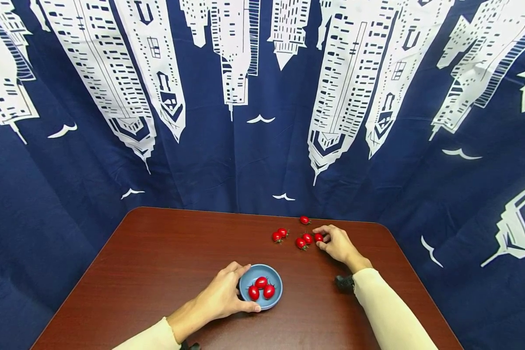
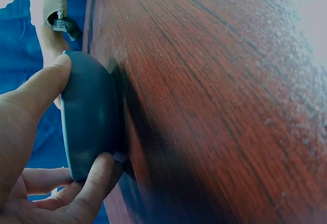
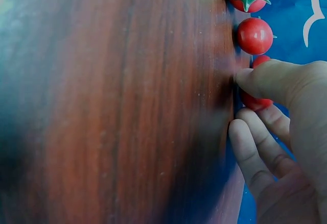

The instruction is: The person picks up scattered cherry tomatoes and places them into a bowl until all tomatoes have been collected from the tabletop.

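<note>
A small blue bowl [image 1: 276, 301] stands on the table with three cherry tomatoes [image 1: 261, 282] inside. My left hand [image 1: 223, 293] grips its left side, thumb on the near rim and fingers around the far part; the left wrist view shows the bowl's outer wall [image 2: 92, 116] between thumb and fingers. Further back on the right, my right hand [image 1: 340, 245] has thumb and fingers around a cherry tomato [image 1: 318, 237], partly hidden behind the thumb in the right wrist view. Just left of that hand lie two more cherry tomatoes [image 1: 301, 243], green stems showing.
Another pair of cherry tomatoes [image 1: 277, 236] lies farther left, and a single cherry tomato [image 1: 305, 220] sits near the table's back edge. Behind the brown wooden table [image 1: 170, 253] hangs a dark blue curtain [image 1: 210, 170] printed with white buildings and birds.
</note>
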A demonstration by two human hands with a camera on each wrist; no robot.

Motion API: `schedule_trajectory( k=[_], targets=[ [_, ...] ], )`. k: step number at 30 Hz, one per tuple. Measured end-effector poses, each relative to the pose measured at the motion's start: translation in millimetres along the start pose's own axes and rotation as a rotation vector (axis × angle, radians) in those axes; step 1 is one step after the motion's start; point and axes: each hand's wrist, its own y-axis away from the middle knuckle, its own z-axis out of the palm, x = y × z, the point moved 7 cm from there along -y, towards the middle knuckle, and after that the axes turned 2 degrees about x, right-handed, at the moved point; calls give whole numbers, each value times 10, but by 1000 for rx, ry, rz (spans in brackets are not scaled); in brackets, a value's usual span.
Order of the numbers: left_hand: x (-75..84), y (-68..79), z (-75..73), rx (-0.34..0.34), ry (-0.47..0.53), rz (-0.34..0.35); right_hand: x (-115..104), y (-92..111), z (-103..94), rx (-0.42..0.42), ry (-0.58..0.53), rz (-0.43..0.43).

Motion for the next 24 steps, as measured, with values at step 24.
schedule_trajectory(
  k=[24],
  targets=[
    [15, 27, -25, 3, 17, -6, -213, 246, -153, 101, 28, -59]
  ],
)
